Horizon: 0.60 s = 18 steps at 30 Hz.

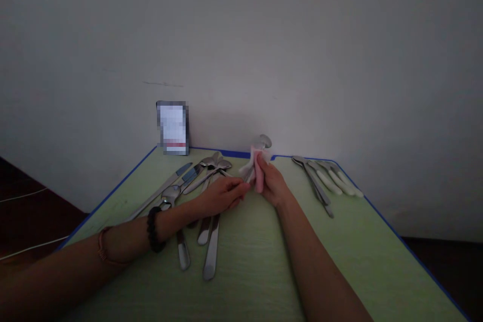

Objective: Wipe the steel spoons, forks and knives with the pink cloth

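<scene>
Near the back of the table a metal spoon (265,141) is held up at a tilt, its bowl showing above a pink and white cloth (258,173). My right hand (272,181) is closed around the cloth, which is folded about the spoon's neck. The lower end of the handle is pinched in the fingers of my left hand (223,195). Under and beside my left forearm lies a loose pile of metal cutlery, with several spoons (171,193) and table knives (160,192). Parts of that pile are hidden by my left arm.
At the right back lie stacked metal spoons (315,186) and several pieces of cutlery with white handles (332,181). A phone with a lit, blurred screen (173,128) leans on the wall at the back left. The green table (256,271) has a blue edge and meets the wall.
</scene>
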Each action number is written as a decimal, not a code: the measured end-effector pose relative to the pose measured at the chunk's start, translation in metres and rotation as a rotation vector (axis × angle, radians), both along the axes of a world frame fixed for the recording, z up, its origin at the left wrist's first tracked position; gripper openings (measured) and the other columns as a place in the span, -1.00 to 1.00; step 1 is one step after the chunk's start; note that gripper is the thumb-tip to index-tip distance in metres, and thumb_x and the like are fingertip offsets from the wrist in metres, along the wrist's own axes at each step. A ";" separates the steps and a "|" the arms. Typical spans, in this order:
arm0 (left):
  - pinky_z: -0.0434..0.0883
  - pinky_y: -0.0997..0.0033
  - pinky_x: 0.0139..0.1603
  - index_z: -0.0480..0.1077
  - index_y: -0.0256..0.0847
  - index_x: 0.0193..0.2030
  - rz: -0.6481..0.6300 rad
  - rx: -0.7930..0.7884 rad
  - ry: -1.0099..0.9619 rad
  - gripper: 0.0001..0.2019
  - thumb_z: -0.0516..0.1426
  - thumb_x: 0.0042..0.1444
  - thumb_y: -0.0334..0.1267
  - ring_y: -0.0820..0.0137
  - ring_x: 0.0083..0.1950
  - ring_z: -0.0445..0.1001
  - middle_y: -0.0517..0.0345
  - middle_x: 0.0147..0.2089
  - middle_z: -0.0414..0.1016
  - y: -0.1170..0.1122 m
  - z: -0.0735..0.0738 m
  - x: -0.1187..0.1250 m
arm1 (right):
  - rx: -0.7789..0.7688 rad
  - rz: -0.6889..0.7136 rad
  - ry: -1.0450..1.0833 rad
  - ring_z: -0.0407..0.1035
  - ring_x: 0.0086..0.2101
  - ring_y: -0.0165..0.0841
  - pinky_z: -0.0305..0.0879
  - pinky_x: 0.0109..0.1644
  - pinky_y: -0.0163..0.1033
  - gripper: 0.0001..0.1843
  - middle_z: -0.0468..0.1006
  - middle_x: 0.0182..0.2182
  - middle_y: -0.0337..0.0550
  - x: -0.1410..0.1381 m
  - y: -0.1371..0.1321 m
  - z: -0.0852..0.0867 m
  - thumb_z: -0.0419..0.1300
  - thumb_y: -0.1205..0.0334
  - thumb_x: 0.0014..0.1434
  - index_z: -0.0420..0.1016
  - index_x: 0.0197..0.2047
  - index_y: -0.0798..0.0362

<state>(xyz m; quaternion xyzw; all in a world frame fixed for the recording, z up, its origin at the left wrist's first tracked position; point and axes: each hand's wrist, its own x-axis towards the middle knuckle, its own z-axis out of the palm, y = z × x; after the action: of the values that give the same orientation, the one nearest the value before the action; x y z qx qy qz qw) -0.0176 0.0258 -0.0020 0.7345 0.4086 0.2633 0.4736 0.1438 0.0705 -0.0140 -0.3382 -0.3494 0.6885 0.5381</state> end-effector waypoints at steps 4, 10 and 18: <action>0.10 0.51 -0.58 0.29 -0.22 -0.48 -0.063 0.031 0.065 -0.58 -0.05 0.24 0.05 0.53 -0.62 0.13 0.35 -0.63 0.18 -0.001 0.003 0.000 | 0.008 -0.191 0.073 0.36 -0.51 -0.46 0.35 -0.38 -0.34 -0.58 0.53 -0.53 -0.30 0.004 0.010 -0.005 0.42 -0.09 -0.14 0.48 -0.36 0.03; 0.12 0.53 -0.57 0.28 -0.21 -0.40 -0.061 -0.037 0.025 -0.63 -0.06 0.24 0.02 0.54 -0.60 0.13 0.35 -0.59 0.20 -0.002 0.004 0.001 | 0.012 -0.265 0.043 0.34 -0.51 -0.47 0.33 -0.38 -0.34 -0.56 0.50 -0.54 -0.30 0.000 0.006 -0.003 0.44 -0.10 -0.20 0.49 -0.40 0.05; 0.17 0.51 -0.59 0.19 -0.17 -0.35 0.046 -0.056 -0.024 -0.70 -0.09 0.25 -0.01 0.52 -0.60 0.18 0.31 -0.50 0.24 -0.002 0.001 0.005 | 0.059 -0.097 -0.160 0.23 -0.62 -0.47 0.17 -0.51 -0.32 -0.56 0.41 -0.68 -0.31 -0.005 -0.003 0.002 0.38 -0.15 -0.14 0.43 -0.52 0.06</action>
<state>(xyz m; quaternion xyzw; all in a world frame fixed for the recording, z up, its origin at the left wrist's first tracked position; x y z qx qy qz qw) -0.0125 0.0238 -0.0012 0.7081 0.4269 0.2717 0.4925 0.1388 0.0674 -0.0123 -0.3927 -0.3948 0.6216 0.5509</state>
